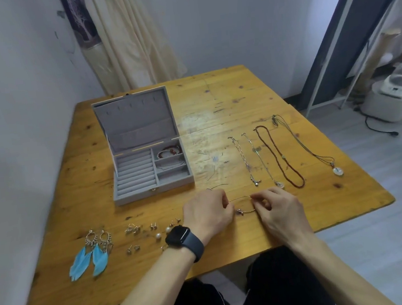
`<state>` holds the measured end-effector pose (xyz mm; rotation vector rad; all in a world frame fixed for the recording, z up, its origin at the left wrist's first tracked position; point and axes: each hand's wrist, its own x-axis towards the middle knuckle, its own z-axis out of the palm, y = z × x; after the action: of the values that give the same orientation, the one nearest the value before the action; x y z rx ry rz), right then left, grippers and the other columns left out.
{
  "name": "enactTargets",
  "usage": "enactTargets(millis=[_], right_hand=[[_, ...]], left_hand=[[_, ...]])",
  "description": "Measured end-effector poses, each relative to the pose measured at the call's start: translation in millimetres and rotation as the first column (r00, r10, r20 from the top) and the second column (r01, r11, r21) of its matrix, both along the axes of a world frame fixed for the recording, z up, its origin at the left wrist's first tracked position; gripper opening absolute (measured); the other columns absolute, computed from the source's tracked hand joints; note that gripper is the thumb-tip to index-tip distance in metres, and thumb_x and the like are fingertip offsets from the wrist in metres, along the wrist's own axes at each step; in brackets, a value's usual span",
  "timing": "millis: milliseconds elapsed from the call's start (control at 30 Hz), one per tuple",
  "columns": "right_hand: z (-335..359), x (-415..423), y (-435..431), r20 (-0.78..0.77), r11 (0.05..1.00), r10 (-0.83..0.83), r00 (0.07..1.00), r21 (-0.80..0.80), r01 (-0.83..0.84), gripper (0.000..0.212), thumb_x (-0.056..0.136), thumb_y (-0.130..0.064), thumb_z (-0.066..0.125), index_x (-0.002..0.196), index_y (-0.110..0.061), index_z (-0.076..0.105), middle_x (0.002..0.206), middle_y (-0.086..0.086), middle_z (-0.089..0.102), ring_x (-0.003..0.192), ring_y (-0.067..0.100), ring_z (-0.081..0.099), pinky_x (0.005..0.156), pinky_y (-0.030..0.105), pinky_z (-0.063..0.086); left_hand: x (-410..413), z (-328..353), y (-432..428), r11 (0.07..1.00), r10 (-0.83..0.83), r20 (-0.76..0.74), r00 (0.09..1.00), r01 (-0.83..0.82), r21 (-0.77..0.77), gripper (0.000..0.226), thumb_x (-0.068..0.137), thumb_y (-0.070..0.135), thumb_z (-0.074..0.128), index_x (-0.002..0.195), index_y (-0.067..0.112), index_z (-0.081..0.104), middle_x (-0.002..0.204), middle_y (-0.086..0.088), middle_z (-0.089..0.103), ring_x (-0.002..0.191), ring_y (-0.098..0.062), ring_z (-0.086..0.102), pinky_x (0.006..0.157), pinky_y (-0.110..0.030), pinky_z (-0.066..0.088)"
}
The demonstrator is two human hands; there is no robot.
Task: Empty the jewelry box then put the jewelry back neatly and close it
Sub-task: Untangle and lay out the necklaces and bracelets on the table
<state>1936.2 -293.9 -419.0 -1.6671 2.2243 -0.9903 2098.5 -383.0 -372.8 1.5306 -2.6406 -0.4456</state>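
A grey jewelry box (134, 195) stands open on the wooden table (213, 95), lid upright. A red bead bracelet (168, 152) lies in its top right compartment, and a thin chain (169, 165) in the one below. In front of the box, my left hand (205, 213) and my right hand (276, 206) pinch a thin gold bangle (240, 199) from either side, just above the table. Several necklaces lie right of the box, among them a red bead necklace (279, 158) and a cord with a white pendant (338, 170).
Blue feather earrings (90, 256) lie near the table's front left. Small studs and pearl earrings (151, 230) are spread beside them. The table's left side runs along a wall. On the floor at right stand a white appliance (389, 100) and a metal rack (347, 42).
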Motion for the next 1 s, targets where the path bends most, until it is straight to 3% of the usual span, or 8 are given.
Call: enactTargets(millis=[167,300,600,767,900,1000], right_hand=[[-4.2,-0.1,5.9,0.053,1.000,0.008,0.999,-0.020,-0.007,0.021,0.092,-0.026,0.069,0.110,-0.018,0.073,0.101,-0.005,0.067,0.081,0.008,0.065,0.072,0.028,0.060],[-7.8,0.5,8.3,0.044,0.999,0.039,0.998,0.010,-0.040,0.025,0.091,-0.024,0.069,0.116,-0.017,0.070,0.103,-0.004,0.063,0.088,0.010,0.061,0.076,0.031,0.059],[-5.2,-1.5,7.2,0.058,0.997,0.055,0.997,0.050,-0.058,0.022,0.090,-0.025,0.069,0.112,-0.020,0.071,0.102,-0.007,0.061,0.086,0.009,0.060,0.074,0.030,0.058],[4.7,0.2,3.6,0.136,0.999,0.045,0.990,0.025,-0.048,0.022,0.090,-0.026,0.069,0.112,-0.027,0.070,0.104,-0.012,0.061,0.080,0.000,0.062,0.072,0.019,0.056],[26.7,12.4,-27.1,0.126,0.995,0.094,0.988,-0.035,-0.090,0.025,0.089,-0.025,0.071,0.114,-0.029,0.069,0.101,-0.015,0.063,0.080,-0.005,0.058,0.067,0.007,0.046],[45.7,26.2,-67.6,0.111,0.986,0.163,0.980,-0.060,-0.158,0.025,0.091,-0.028,0.069,0.116,-0.028,0.069,0.102,-0.014,0.063,0.080,-0.005,0.057,0.068,0.005,0.045]], left_hand=[[3.0,-1.2,-4.5,0.996,-0.051,-0.023,0.998,0.050,-0.069,0.024,0.093,0.051,0.051,0.105,0.031,0.059,0.092,0.009,0.062,0.086,-0.015,0.059,0.073,-0.035,0.055],[8.2,-4.7,-7.8,0.988,-0.120,-0.052,0.991,0.114,-0.103,0.024,0.096,0.048,0.052,0.116,0.038,0.059,0.105,0.008,0.058,0.100,-0.014,0.055,0.079,-0.034,0.054],[12.4,-11.4,-10.6,0.968,-0.203,-0.057,0.977,0.192,-0.160,0.023,0.097,0.045,0.051,0.111,0.035,0.067,0.110,0.007,0.058,0.102,-0.014,0.052,0.081,-0.031,0.049],[28.4,-9.4,-19.8,0.981,-0.141,-0.131,0.981,0.120,-0.155,0.022,0.094,0.044,0.055,0.112,0.036,0.066,0.108,0.012,0.059,0.102,-0.009,0.052,0.081,-0.027,0.050],[49.6,5.1,-47.5,0.976,-0.003,-0.297,0.955,-0.062,-0.210,0.019,0.092,0.043,0.059,0.108,0.036,0.068,0.098,0.017,0.061,0.093,-0.003,0.055,0.069,-0.026,0.054],[70.0,8.0,-84.7,0.954,0.113,-0.345,0.932,-0.200,-0.225,0.020,0.092,0.037,0.060,0.110,0.032,0.066,0.102,0.012,0.063,0.096,-0.009,0.056,0.072,-0.033,0.055]])
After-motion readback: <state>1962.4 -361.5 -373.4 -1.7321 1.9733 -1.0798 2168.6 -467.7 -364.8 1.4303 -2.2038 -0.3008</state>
